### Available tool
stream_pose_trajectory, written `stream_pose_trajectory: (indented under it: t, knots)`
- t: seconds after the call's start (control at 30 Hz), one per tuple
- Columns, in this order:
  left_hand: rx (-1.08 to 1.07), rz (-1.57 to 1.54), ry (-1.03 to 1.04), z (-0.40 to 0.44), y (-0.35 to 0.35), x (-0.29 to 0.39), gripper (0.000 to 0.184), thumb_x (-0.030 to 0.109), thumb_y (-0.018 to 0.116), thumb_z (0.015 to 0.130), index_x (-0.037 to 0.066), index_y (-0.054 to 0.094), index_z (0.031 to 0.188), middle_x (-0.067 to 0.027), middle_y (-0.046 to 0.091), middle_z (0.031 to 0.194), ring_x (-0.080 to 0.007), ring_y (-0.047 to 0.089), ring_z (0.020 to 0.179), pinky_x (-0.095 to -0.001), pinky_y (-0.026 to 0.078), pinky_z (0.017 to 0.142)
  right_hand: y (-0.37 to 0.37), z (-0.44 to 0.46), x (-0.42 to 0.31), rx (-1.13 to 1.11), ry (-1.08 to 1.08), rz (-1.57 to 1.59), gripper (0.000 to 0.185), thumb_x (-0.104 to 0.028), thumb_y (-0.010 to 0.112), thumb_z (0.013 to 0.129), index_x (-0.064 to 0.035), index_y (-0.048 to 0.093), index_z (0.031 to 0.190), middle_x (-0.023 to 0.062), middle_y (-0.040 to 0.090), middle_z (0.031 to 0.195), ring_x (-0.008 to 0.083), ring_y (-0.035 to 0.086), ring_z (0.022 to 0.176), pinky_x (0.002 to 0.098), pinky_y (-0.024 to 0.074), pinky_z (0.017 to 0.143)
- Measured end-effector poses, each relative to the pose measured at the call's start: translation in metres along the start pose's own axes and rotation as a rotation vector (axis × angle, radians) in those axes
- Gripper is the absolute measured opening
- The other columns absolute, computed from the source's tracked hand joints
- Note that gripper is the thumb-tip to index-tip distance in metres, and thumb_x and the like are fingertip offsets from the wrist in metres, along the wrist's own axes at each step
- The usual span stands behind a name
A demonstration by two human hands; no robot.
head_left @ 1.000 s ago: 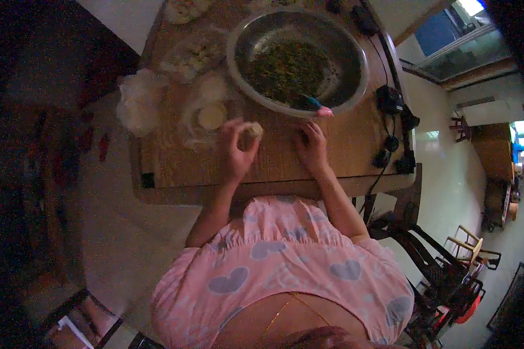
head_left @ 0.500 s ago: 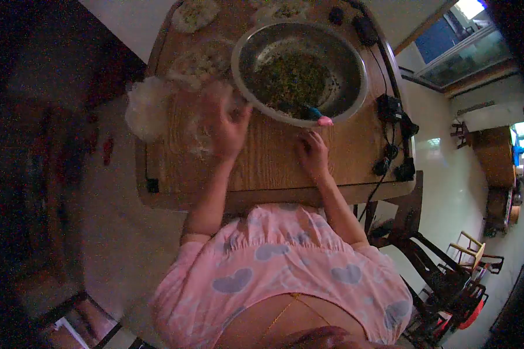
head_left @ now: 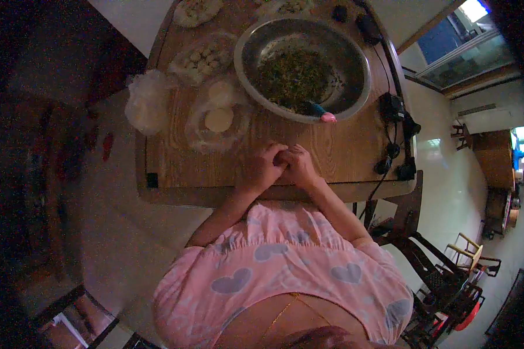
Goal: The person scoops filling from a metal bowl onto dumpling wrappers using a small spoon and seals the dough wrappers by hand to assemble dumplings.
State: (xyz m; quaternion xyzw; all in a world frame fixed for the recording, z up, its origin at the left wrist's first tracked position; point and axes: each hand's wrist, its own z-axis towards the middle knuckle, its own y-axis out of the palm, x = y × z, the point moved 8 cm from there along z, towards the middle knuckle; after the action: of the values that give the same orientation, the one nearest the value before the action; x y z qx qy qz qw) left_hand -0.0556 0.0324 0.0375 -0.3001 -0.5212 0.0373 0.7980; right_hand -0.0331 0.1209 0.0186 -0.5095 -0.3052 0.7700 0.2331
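The left hand [head_left: 264,167] and right hand [head_left: 301,166] meet over the brown wooden table [head_left: 343,157], fingers curled and pressed together; whether they pinch anything between them cannot be told. The flat, round, cream-coloured disc [head_left: 218,120] lies outside their grip, on crinkled clear plastic [head_left: 201,138] beyond the left hand. Beyond both hands, apart from them, sits a wide silver metal bowl [head_left: 245,87] holding chopped green filling [head_left: 294,75].
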Motion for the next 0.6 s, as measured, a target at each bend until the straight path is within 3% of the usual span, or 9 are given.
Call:
stream_pose_trajectory:
  t: [0.07,0.17,0.27,0.33,0.37,0.4,0.47,0.6]
  knots:
    - [0.018,0.053,0.059,0.003,-0.002,0.009,0.028,0.006,0.065,0.068,0.006,0.059,0.095,-0.0127,0.058,0.092,-0.0294,0.058,0.084,-0.0351,0.048,0.071,0.0,-0.003,0.006,0.082,-0.016,-0.026,0.025,-0.011,0.063,0.055,-0.0068,0.064,0.08,0.0106,0.064,0.084,0.0326,0.059,0.083,0.0427,0.0462,0.075]
    - [0.075,0.001,0.078,0.006,-0.008,0.017,0.021,0.006,0.063,0.071,0.006,0.06,0.092,-0.0114,0.058,0.09,-0.029,0.058,0.085,-0.0345,0.047,0.071,-0.015,0.001,-0.007,0.25,-0.065,-0.015,0.01,-0.008,0.065,0.058,-0.0046,0.057,0.063,0.0104,0.056,0.062,0.0282,0.055,0.062,0.0355,0.0404,0.055]
    - [0.061,-0.089,0.098,0.018,-0.029,0.016,0.017,0.005,0.061,0.074,0.006,0.06,0.09,-0.0112,0.058,0.088,-0.0291,0.057,0.084,-0.035,0.046,0.072,-0.027,0.004,0.013,0.237,0.352,0.16,0.01,-0.009,0.065,0.064,-0.0024,0.057,0.065,0.0119,0.054,0.061,0.0253,0.054,0.06,0.0331,0.0399,0.053]
    - [0.242,0.039,0.068,0.025,-0.058,-0.011,0.013,0.005,0.061,0.075,0.004,0.059,0.088,-0.0106,0.057,0.086,-0.0296,0.056,0.083,-0.0355,0.045,0.074,-0.032,0.002,0.029,0.27,0.468,0.296,0.011,-0.01,0.064,0.068,-0.0014,0.058,0.067,0.0121,0.054,0.062,0.0233,0.053,0.059,0.0321,0.0397,0.052]
    - [0.338,-0.068,0.009,0.024,-0.065,-0.05,0.014,0.006,0.062,0.075,0.004,0.058,0.088,-0.0102,0.057,0.087,-0.0296,0.055,0.085,-0.0355,0.044,0.076,-0.034,0.0,0.037,0.287,0.523,0.365,0.011,-0.011,0.063,0.07,-0.001,0.058,0.068,0.0122,0.053,0.062,0.0223,0.052,0.058,0.0317,0.0397,0.052]
    - [0.433,-0.176,-0.05,0.021,-0.072,-0.086,0.014,0.006,0.062,0.075,0.004,0.057,0.088,-0.0099,0.057,0.088,-0.0296,0.054,0.087,-0.0354,0.044,0.077,-0.036,-0.002,0.042,0.31,0.457,0.305,0.011,-0.011,0.063,0.071,-0.0009,0.059,0.069,0.012,0.054,0.063,0.0217,0.052,0.058,0.0314,0.0399,0.052]
    - [0.474,0.02,-0.103,0.024,-0.096,-0.104,0.018,0.01,0.064,0.075,0.004,0.056,0.09,-0.0102,0.056,0.092,-0.0298,0.052,0.093,-0.0375,0.041,0.082,-0.032,-0.006,0.049,0.354,0.322,0.184,0.011,-0.011,0.062,0.072,-0.0008,0.059,0.071,0.0116,0.054,0.064,0.0204,0.053,0.058,0.031,0.0402,0.052]
    - [0.489,0.44,-0.06,0.023,-0.104,-0.119,0.027,0.018,0.067,0.072,0.005,0.054,0.093,-0.0115,0.054,0.099,-0.0314,0.048,0.099,-0.0433,0.036,0.088,-0.033,-0.004,0.046,0.371,0.305,0.172,0.01,-0.01,0.062,0.073,-0.0007,0.059,0.072,0.0111,0.054,0.065,0.0199,0.051,0.057,0.0302,0.0397,0.051]
